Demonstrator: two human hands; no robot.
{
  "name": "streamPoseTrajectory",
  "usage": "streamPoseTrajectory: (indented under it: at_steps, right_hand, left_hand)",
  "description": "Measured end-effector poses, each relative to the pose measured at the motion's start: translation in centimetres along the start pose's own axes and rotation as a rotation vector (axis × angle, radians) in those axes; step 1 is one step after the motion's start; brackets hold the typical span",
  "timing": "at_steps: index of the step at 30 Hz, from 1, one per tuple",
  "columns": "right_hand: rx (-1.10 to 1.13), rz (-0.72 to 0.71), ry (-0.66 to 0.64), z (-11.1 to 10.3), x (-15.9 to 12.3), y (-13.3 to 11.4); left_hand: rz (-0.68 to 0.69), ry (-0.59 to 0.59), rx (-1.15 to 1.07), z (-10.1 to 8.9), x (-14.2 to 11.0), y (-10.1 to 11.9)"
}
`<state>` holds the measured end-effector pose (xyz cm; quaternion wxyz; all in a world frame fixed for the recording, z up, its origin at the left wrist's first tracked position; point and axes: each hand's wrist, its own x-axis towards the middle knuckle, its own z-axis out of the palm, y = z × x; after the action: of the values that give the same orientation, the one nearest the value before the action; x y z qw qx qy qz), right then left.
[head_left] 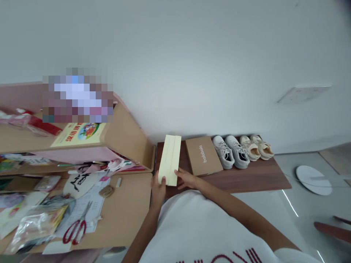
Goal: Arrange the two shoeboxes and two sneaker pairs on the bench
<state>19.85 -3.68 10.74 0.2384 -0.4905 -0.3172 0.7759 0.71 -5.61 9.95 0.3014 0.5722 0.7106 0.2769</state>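
Observation:
A long pale yellow box [170,159] is between my two hands, over the left end of a dark wooden bench. My left hand [158,185] grips its near left corner, thumb on top. On the near right edge, my right hand [185,178] holds it with the thumb on top and the other fingers along the side. Just right of it lies a brown cardboard shoebox [204,155] marked "balabala". Beyond that stand white sneakers [231,151] and a pair of beige shoes [256,147].
The wooden bench [255,180] runs along the white wall. To my left, a desk [128,204] with a shelf carries red-handled scissors [78,226], papers, a plastic bag [41,223] and a yellow book [82,133]. A round white base [314,179] stands on the floor at right.

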Motion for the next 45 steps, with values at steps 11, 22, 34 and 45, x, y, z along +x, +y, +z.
streamPoseTrajectory:
  at_steps: [11,22,34,45]
  right_hand:
    - [-0.092,-0.051,0.471,-1.8,0.7,1.0]
    - [-0.469,-0.529,0.545,-5.3,-2.2,-1.0]
    - [-1.022,0.020,0.877,-14.5,-7.4,4.0]
    - [-1.131,0.135,0.707,-15.7,-7.5,2.3]
  left_hand:
    - [0.238,-0.270,0.284,3.2,-2.7,1.7]
    - [0.107,-0.120,0.408,4.1,-1.1,2.2]
    - [-0.169,-0.076,0.542,2.6,1.7,-0.5]
    - [-0.127,-0.209,-0.175,13.6,2.0,8.4]
